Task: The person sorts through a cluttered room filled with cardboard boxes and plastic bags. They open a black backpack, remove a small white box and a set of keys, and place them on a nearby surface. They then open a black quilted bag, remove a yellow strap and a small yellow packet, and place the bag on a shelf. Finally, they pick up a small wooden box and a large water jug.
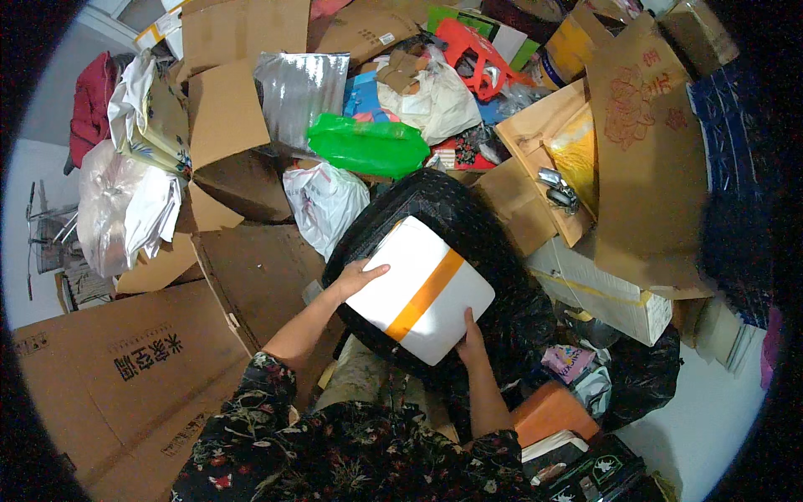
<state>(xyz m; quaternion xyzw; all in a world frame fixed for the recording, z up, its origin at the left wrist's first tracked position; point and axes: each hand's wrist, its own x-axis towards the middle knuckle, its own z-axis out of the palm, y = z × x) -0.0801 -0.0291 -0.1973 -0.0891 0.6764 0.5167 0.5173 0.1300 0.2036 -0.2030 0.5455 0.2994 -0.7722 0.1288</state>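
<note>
Between my two hands is a white box-like item with rounded corners (pixel 401 276), crossed by an orange band. My left hand (pixel 359 279) grips its left edge, thumb on top. At its lower right edge my right hand (pixel 469 336) has hold too, the thumb showing and the fingers hidden beneath. Under the white item, and partly covered by it, lies a black patterned bag or case (pixel 433 194). A white plastic bag with writing (pixel 326 204) rests just beyond its left side.
Large cardboard boxes (pixel 138 376) crowd the left. A green plastic package (pixel 370 144), silver bubble bag (pixel 301 94) and red bag (pixel 477 56) lie in the far pile. On the right are a wooden piece (pixel 539 169), long white carton (pixel 596 295) and black plastic bag (pixel 646 370).
</note>
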